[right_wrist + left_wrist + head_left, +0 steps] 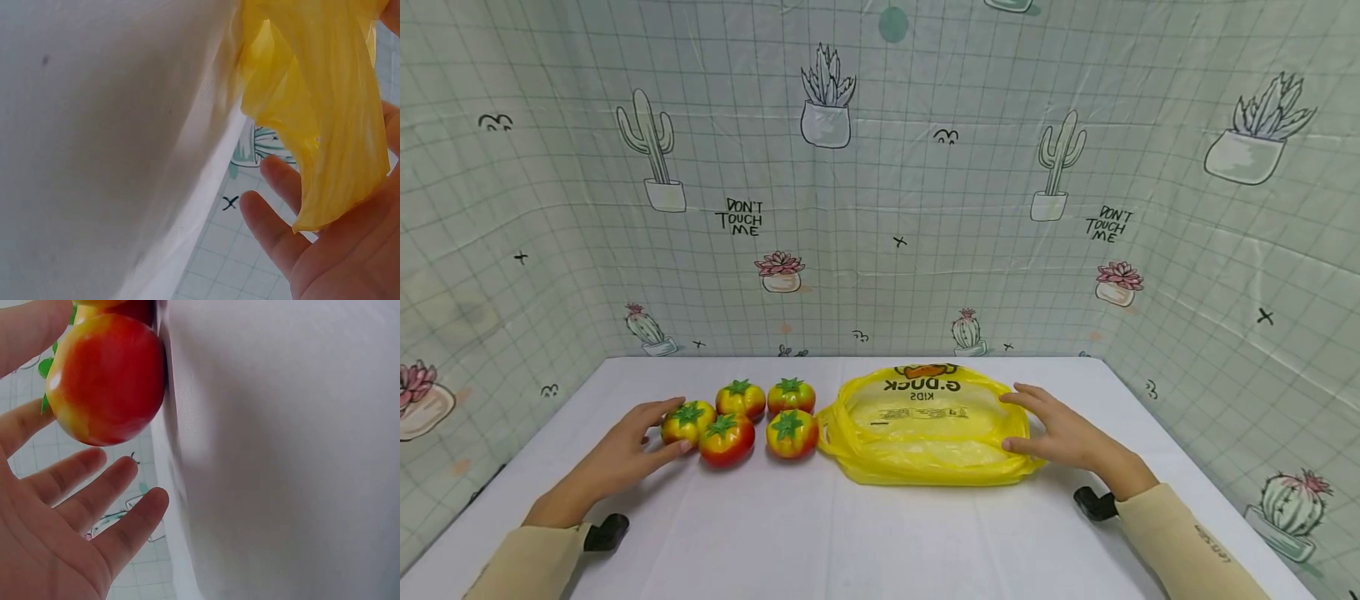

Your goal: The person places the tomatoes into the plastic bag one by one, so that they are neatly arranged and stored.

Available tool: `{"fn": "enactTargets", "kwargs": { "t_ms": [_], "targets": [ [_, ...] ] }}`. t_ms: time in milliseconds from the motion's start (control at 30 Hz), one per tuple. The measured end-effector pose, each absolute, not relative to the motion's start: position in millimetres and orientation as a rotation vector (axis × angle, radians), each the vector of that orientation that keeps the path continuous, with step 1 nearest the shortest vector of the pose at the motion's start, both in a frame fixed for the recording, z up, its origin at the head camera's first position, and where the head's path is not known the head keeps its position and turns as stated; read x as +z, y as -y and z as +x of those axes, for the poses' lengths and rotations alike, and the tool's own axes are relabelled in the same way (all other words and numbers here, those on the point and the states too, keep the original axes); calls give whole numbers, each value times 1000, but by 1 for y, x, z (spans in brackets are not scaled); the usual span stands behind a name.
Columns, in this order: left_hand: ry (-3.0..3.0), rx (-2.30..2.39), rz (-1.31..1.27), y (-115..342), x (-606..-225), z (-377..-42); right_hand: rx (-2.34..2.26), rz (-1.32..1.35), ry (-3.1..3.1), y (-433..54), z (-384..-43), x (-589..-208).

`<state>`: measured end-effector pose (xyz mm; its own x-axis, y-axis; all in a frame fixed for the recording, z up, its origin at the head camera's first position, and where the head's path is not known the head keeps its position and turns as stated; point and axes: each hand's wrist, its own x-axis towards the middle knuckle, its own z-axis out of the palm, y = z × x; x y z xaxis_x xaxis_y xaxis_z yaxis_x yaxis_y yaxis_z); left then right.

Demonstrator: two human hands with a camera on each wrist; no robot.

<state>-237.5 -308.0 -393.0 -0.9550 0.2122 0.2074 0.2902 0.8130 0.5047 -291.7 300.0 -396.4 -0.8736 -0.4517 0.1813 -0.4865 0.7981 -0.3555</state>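
The white table (775, 542) spreads in front of the yellow bag (917, 462). At the bag's right end the right hand (1063, 433) touches it, fingers spread and relaxed. Well left of the bag, the left hand (625, 446) has fingers and thumb parted around the outermost tomato (688, 422); four more tomatoes (792, 435) sit between that one and the bag. Behind the bag rises the wall (865, 300).
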Motion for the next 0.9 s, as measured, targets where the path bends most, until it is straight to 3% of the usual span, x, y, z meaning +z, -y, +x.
{"fn": "enactTargets", "kwargs": {
  "t_ms": [900],
  "targets": [
    [2826,-872,-365,298,-399,-240,727,753,2971,-300,-293,-399]
  ]
}}
